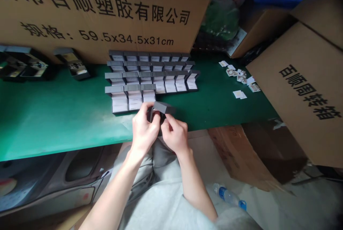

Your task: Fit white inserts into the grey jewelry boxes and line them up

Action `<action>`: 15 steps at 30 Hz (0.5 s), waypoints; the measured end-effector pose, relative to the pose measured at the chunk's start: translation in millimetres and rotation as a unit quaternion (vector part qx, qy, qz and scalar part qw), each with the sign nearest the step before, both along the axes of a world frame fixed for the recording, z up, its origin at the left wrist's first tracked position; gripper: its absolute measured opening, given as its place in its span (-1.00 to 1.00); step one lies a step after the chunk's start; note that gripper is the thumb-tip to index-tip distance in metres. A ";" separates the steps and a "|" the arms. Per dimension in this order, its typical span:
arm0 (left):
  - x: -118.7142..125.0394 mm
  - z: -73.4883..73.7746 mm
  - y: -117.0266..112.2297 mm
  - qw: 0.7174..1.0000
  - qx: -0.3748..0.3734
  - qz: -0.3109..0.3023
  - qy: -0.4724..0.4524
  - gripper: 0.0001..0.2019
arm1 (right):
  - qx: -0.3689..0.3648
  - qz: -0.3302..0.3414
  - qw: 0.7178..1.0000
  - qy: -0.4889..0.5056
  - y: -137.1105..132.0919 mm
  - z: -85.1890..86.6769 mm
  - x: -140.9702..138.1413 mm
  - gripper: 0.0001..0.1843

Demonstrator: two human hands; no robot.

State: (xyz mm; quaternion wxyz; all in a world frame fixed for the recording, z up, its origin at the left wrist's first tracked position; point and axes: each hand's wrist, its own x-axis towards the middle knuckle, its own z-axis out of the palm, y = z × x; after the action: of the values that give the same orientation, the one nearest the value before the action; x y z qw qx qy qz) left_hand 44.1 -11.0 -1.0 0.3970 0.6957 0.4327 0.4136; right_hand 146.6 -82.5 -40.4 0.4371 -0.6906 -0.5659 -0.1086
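Observation:
Both of my hands are at the front edge of the green table, around one small dark grey hinged box (164,107). My left hand (144,124) grips the box from the left, fingers curled round it. From the right, my right hand (175,131) pinches its lower side with bent fingers. The inside of this box is turned away and hidden. Just beyond it stand rows of similar boxes (134,98), lids raised, with white linings showing. The front row is shorter than the rows behind it.
Large cartons stand behind (107,19) and at the right (302,94). More dark boxes (73,64) sit at the back left. Small white pieces (239,94) lie scattered on the green table (66,115) at the right. A plastic bottle (229,196) lies on the floor.

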 end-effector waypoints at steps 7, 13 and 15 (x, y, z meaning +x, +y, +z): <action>0.4 -2.6 -0.2 1.000 -0.019 0.010 -0.020 -0.82 | 0.005 -0.005 1.000 -0.014 0.6 0.3 -1.1 -0.59; 1.0 -1.9 0.1 1.000 -0.020 0.021 -0.006 -0.83 | 0.023 0.001 1.000 -0.016 0.7 0.2 -1.1 -0.60; 1.2 -2.5 0.4 0.999 -0.027 0.021 -0.005 -0.84 | 0.026 0.003 1.000 -0.016 0.6 -0.2 -0.7 -0.60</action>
State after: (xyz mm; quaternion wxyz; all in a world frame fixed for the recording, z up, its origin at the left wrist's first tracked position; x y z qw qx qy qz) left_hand 45.3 -10.6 -3.4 0.4087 0.6735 0.4564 0.4137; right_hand 145.9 -82.0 -40.7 0.4460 -0.6756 -0.5716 -0.1334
